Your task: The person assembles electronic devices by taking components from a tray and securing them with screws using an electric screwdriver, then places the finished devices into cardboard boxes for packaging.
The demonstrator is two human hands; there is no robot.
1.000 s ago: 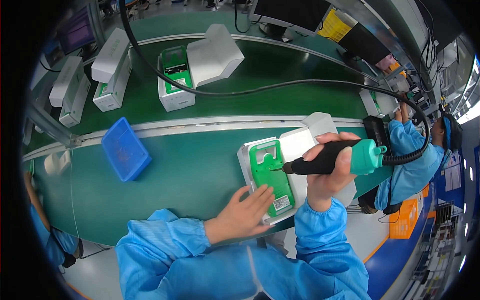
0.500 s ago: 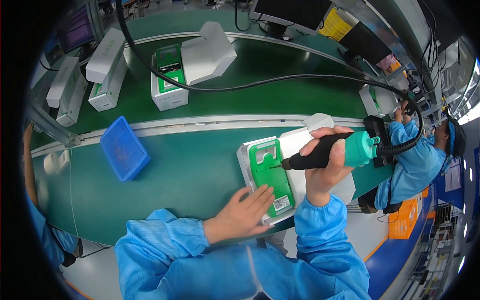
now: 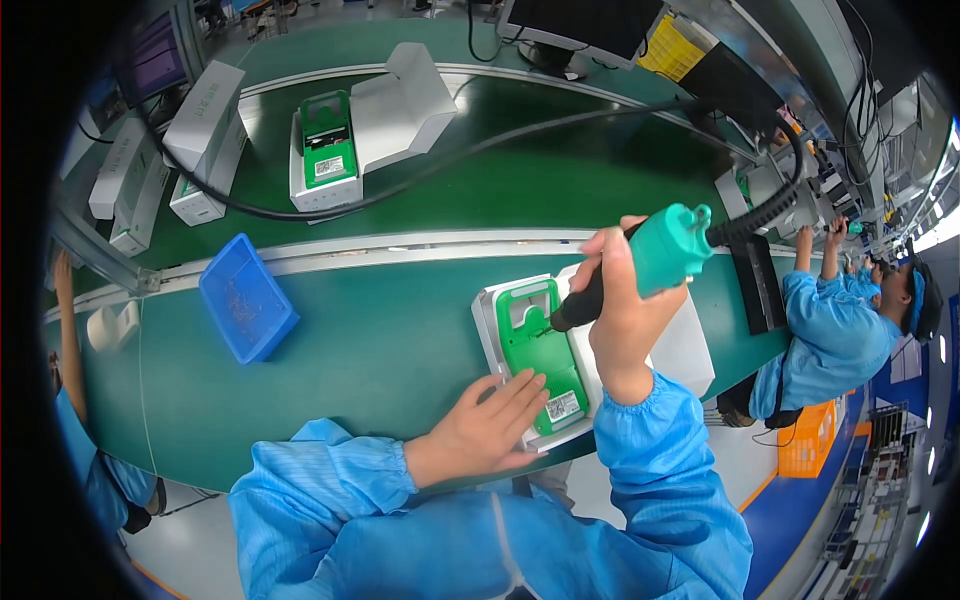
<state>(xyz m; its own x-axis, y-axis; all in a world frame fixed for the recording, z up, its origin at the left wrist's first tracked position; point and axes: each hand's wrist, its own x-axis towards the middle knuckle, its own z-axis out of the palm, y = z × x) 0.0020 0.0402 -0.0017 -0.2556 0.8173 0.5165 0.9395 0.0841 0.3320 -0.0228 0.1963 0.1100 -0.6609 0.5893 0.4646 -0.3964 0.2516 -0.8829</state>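
A green plastic housing (image 3: 548, 358), with a cut-out at its far end and a printed label at its near end, sits in an open white box (image 3: 486, 318). My left hand (image 3: 480, 428) lies flat, fingers spread, over the box's left edge, its fingertips on the housing. Wrapped around a teal and black electric screwdriver (image 3: 672, 248) is my right hand (image 3: 632, 325). The tool slants down to the left, its bit close to the housing's upper middle; whether the bit touches is too small to tell.
A blue tray (image 3: 249, 300) with small bits stands left. A black cable (image 3: 480, 150) arcs across the far green belt, which carries an open box (image 3: 325, 195) and other white boxes. A co-worker (image 3: 840, 325) is at right; another's arm (image 3: 68, 330) shows at left.
My right hand has tipped the screwdriver more upright and moved slightly left; its cable has swung. The far boxes have shifted left a little. The co-worker at right has raised their hands.
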